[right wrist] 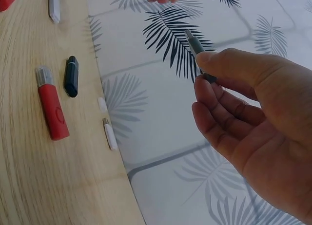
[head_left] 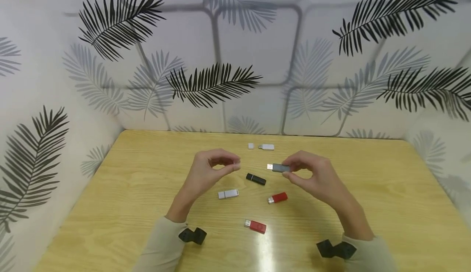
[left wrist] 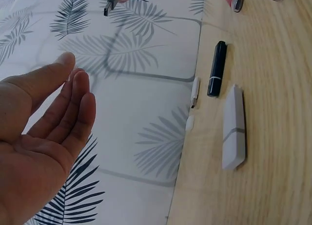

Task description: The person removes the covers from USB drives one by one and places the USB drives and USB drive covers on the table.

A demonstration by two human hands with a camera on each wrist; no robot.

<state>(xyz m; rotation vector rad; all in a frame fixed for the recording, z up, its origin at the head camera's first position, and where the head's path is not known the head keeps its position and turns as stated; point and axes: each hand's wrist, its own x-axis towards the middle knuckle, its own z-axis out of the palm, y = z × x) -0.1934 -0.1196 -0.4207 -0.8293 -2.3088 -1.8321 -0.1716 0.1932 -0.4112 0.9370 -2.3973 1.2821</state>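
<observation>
In the head view my right hand (head_left: pixel 312 176) pinches a grey USB stick (head_left: pixel 279 167) by its rear end, its bare metal plug pointing left toward my other hand. My left hand (head_left: pixel 213 169) is raised over the table, thumb and fingertips brought together around a small pale cap (head_left: pixel 236 162), mostly hidden by the fingers. A gap separates the two hands. Between and below them lies a black USB stick (head_left: pixel 256 179). The right wrist view shows the grey stick (right wrist: pixel 194 42) held between thumb and fingers.
On the wooden table (head_left: pixel 147 182) lie a white USB stick (head_left: pixel 266 147) with bare plug, a loose white cap (head_left: pixel 251 145) beside it, a capped white stick (head_left: pixel 228 194), a red stick (head_left: pixel 277 198) and another red stick (head_left: pixel 255 226) nearer me. A leaf-patterned wall (head_left: pixel 254 112) stands behind.
</observation>
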